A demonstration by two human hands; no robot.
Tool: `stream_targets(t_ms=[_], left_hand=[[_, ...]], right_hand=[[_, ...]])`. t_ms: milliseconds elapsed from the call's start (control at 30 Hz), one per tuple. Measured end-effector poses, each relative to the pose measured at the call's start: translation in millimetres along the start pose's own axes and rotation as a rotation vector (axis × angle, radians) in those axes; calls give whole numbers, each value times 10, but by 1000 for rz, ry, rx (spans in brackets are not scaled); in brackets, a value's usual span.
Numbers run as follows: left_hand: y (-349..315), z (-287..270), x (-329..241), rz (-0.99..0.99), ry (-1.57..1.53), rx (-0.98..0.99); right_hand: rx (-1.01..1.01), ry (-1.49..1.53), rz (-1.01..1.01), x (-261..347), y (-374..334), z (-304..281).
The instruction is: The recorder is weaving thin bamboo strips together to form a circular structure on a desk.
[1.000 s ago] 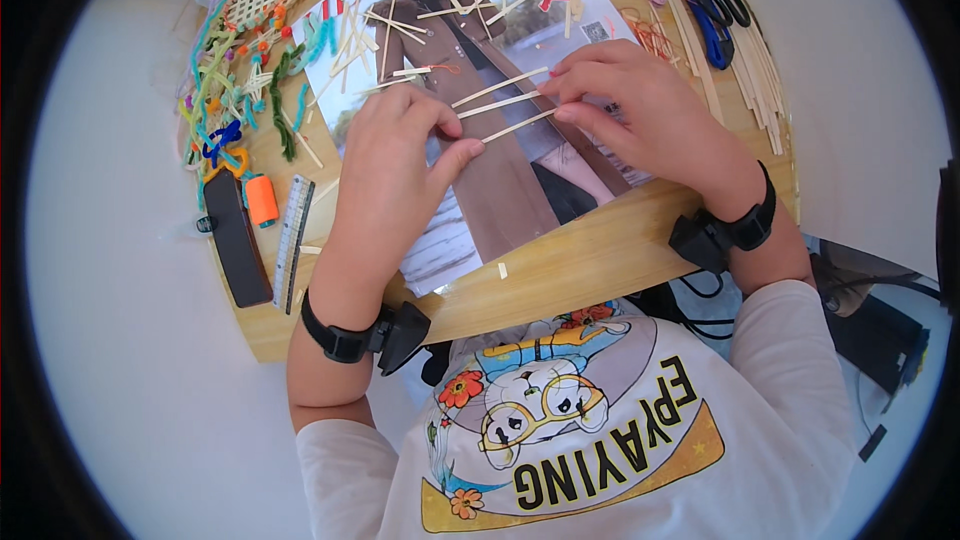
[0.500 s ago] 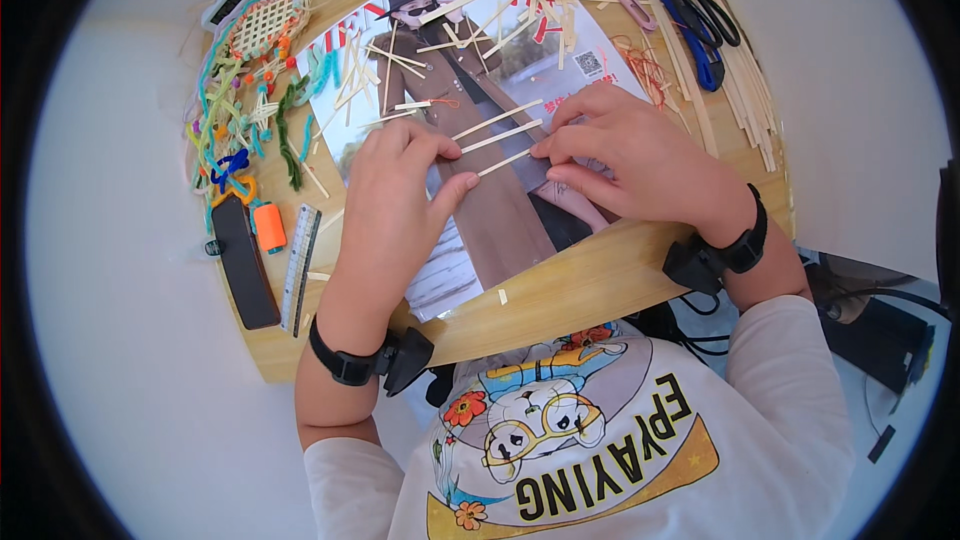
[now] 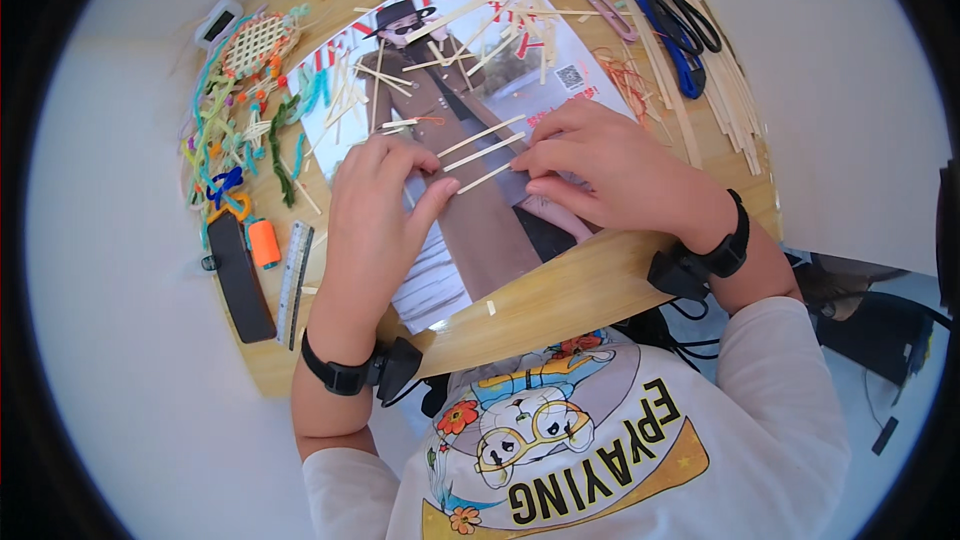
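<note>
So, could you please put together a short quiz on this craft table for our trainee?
1. True or false: both hands rest on the magazine, with fingertips at the three pale strips lying side by side.
2. What lies right of the black case, between it and the ruler?
A. scissors
B. an orange spool
C. a woven mat
3. Fill in: the blue-handled scissors lie on the person's ____ side of the table.

Key:
1. True: left hand and right hand meet at the strips.
2. B, the orange spool.
3. right
</note>
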State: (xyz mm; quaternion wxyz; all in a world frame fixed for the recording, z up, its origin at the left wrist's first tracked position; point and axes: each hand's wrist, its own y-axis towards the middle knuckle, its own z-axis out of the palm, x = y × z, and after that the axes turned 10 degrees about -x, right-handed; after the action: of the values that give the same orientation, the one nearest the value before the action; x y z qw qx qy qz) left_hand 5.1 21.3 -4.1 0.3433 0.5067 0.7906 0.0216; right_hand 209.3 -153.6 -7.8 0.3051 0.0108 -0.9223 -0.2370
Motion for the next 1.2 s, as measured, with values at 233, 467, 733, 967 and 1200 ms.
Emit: stream_targets(t_ms=[233,467,733,967,1200], left_hand=[[156,-176,513,-174,149,-183],[182,-175,854,-161,205,-268],[327,-118,815,-202,319,-239],[660,-69,730,-275,361,-220],[868,16,876,-292,514,-146]], right_hand=[[-32,10,55,37,15,-19],[-45,8,37,35,22,-9],[-46,21,21,33,34,-10],[-2,12,24,68,44,-61],[-37,1,-26,54,20,-55]])
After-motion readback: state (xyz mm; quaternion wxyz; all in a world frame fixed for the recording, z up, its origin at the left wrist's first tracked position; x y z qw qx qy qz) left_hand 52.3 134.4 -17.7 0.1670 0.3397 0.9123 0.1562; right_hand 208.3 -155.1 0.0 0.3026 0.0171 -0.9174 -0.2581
